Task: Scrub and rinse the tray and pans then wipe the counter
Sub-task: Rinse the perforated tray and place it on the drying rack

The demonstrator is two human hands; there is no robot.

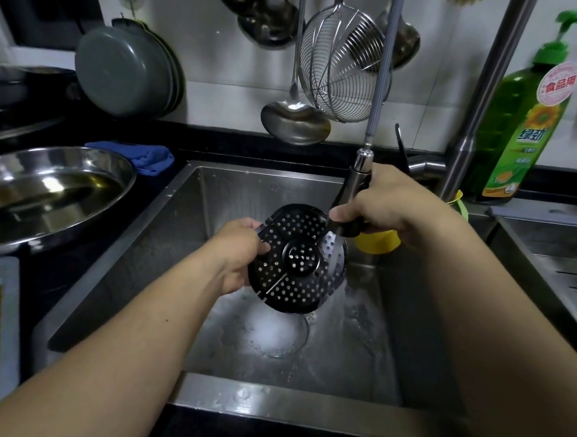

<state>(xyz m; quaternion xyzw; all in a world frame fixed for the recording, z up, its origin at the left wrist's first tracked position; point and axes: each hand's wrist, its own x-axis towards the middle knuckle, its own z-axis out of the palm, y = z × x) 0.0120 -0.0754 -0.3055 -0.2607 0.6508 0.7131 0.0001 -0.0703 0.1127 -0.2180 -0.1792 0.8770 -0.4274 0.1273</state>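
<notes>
Over the sink (128,268), left hand (236,251) grips the perforated tray (297,259); right hand (384,203) clasps the sprayer (353,194).

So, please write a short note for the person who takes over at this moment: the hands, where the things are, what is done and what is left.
Left hand: grips the black perforated tray by its left edge, tilted over the sink.
Right hand: holds the pull-out sprayer head; water runs onto the tray's upper right part.
Steel pan: on the counter to the left, with liquid in it. Blue cloth lies behind it, beside the sink. Green soap bottle stands by the tap.
Done: nothing fully; the tray rinse is under way.
Left: finish the tray, scrub and rinse the pans, wipe the counter.
</notes>
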